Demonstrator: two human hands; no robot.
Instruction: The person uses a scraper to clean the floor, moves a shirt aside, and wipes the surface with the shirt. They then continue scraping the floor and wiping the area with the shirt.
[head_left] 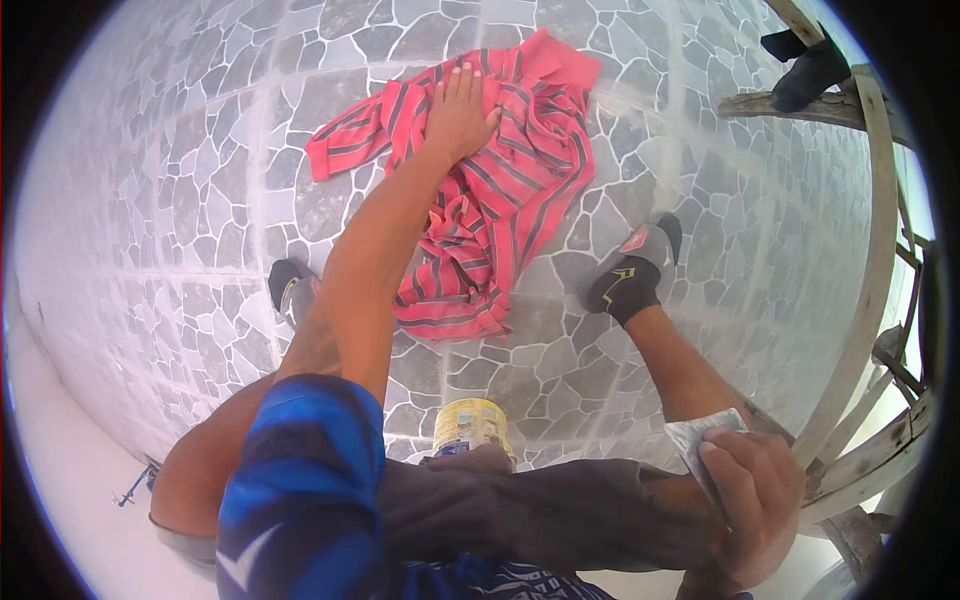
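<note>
A red shirt with dark stripes [525,160] lies crumpled on the grey stone-patterned tile floor [320,205]. Flat on its upper part rests my left hand [463,115], its fingers stretched out. My right hand [750,490] is at the lower right, beside my knee, with its fingers wrapped round a flat whitish-grey slab [700,450]. What the slab is made of I cannot tell. Between my legs stands a yellow-and-white bucket [472,425], partly hidden by my dark shorts.
My feet in dark and grey socks stand either side of the shirt. Wooden poles [875,230] run along the right side, with dark cloth or footwear [808,75] on one at the upper right. A pale wall [70,430] is at the lower left.
</note>
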